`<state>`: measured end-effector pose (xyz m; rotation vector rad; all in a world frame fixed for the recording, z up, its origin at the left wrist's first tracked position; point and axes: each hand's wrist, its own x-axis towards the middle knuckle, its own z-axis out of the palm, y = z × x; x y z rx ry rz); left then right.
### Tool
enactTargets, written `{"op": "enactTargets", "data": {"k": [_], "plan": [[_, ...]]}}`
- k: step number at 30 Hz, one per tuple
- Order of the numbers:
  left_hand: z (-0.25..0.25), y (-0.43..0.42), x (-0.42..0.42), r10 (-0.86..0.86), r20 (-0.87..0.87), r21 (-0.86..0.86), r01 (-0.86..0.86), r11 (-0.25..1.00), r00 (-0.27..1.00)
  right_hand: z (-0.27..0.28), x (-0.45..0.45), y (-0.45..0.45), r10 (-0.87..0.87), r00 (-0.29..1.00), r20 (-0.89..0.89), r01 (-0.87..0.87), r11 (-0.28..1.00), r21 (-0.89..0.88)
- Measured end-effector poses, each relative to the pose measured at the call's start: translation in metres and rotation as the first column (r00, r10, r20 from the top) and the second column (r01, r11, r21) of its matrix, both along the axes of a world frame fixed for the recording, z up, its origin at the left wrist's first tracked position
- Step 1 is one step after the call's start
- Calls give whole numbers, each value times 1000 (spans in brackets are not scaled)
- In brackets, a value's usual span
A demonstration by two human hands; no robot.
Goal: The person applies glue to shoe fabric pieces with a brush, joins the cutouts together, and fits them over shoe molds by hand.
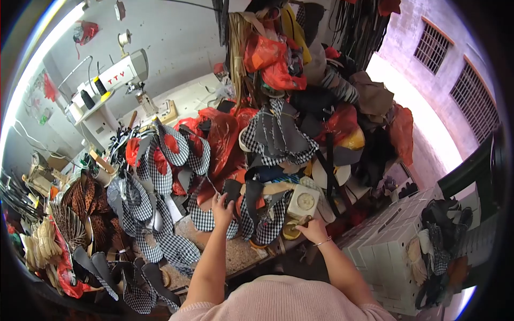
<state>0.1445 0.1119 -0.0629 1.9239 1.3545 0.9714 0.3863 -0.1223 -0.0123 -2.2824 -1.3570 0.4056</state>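
Observation:
My left hand [223, 210] is closed, pinching the edge of a dark fabric shoe piece [232, 190] among the checkered uppers. My right hand [314, 232] is closed beside a yellow round pot [290, 231] at the bench's front edge. What its fingers hold is too small to make out; a short brown bit shows at the fingertips. Just behind the pot stands a whitish square container [303, 203] with a round opening. Black-and-white checkered shoe pieces [267, 222] lie between my hands, and more checkered pieces [176, 243] are heaped to the left.
A white sewing machine [115, 77] stands at the back left. Red plastic bags [219, 136] and a stack of dark grey and checkered pieces [278, 131] crowd the bench. White boxes [383, 251] are piled at the right. Leopard-print material [88, 200] lies far left.

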Motion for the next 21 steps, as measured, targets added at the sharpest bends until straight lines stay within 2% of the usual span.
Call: {"op": "enactTargets", "data": {"k": [2,4,5,6,7,8,10,11,13,14,16,18,20,21], "plan": [[16,-13,-20,20,-21,-10,-20,1000,1000,5,-7,-9,19,999,-48,-20,1000,-12],[26,-36,-53,55,-35,-40,-56,998,998,12,-17,-14,-7,988,-156,43,973,226],[30,-49,-73,30,-66,-20,-31,999,997,24,-25,-18,-38,973,-230,83,978,190],[33,-64,-91,2,-95,-1,-2,1000,995,17,-28,-19,-2,970,-243,49,981,187],[36,-81,-112,29,-191,86,-13,996,981,6,-28,-25,32,989,-147,18,947,321],[38,-95,-133,49,-198,89,-32,995,979,-3,-26,-29,41,998,-49,-15,893,449],[41,-121,-168,149,-425,153,-92,984,893,-11,-20,-30,67,995,-74,-30,904,426],[39,-132,-179,169,-427,160,-110,981,888,-11,-17,-25,79,996,-39,-60,932,357],[37,-150,-193,69,-625,-150,-205,967,778,13,-21,-6,62,998,-10,-58,977,207],[38,-157,-196,84,-625,-144,-221,965,776,19,-22,6,78,997,-11,-74,974,213],[47,-170,-189,-146,-618,-320,-77,944,773,30,-18,17,72,992,103,-49,977,-208],[49,-175,-180,-154,-602,-329,-67,942,783,25,-14,20,37,992,123,-21,992,-127],[36,-179,-179,6,-547,-243,-166,956,837,19,-9,20,54,991,122,-41,993,-113],[46,-182,-172,37,-526,-249,-195,949,850,16,-8,19,56,992,111,-43,993,-111]]}}
